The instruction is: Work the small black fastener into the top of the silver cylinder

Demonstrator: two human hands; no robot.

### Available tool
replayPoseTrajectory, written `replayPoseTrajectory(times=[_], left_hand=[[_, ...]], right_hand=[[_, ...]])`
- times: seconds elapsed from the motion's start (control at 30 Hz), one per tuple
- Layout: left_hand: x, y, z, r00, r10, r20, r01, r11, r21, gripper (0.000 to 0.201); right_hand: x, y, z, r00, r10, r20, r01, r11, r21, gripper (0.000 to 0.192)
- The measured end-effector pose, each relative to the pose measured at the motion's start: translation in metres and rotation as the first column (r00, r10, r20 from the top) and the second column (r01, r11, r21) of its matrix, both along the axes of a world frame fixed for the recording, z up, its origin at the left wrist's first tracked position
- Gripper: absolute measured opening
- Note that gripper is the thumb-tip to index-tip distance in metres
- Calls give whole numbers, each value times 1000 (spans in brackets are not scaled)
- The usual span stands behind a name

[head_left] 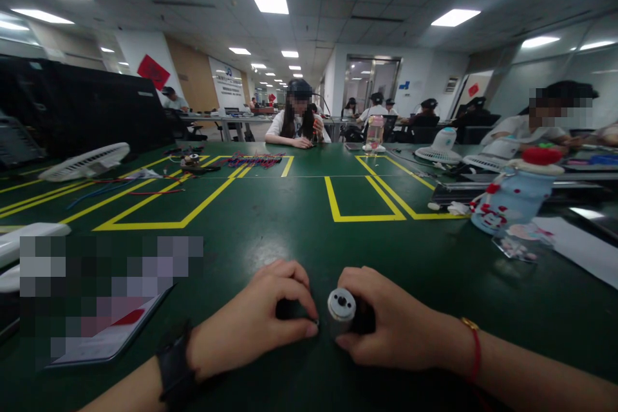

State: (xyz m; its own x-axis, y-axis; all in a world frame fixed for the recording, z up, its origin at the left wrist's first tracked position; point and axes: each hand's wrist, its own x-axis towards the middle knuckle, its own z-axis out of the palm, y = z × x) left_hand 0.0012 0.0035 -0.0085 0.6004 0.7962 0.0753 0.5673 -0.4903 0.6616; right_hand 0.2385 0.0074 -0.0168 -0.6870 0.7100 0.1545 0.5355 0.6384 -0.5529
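In the head view, my right hand (393,318) is wrapped round a small silver metal cylinder that looks like a DC motor (340,317). It stands upright, and its top face shows a dark centre and small holes. Just left of it, my left hand (255,309) is closed in a pinch, thumb tip against index finger. A tiny shiny bit (316,322) shows between those fingertips, too small to name. A small gap separates the left fingertips from the motor. Both hands are low over the dark green table (270,238).
A phone (113,328), partly blurred out, lies left of my left wrist. On the right stand a blue bottle (514,199) and a clear trinket (516,248) beside white paper (579,248). Wires (253,159) and a white fan (87,162) lie farther back. A person (297,119) sits opposite.
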Motion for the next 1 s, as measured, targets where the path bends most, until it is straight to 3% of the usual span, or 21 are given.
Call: replayPoseTrajectory(times=[0.27, 0.53, 1.0], left_hand=[[13, -6, 12, 949, 148, 277, -160, 987, 23, 11], [25, -14, 17, 969, 80, 234, -112, 986, 127, 16], [28, -12, 16, 973, 64, 222, -96, 986, 137, 19]], right_hand=[[-1, 1, 1, 1000, -2, 7, 2, 1000, 8, 26], [-2, 1, -4, 999, 6, 35, -9, 998, 66, 24], [-2, 3, -4, 1000, 28, 9, -29, 997, 71, 23]])
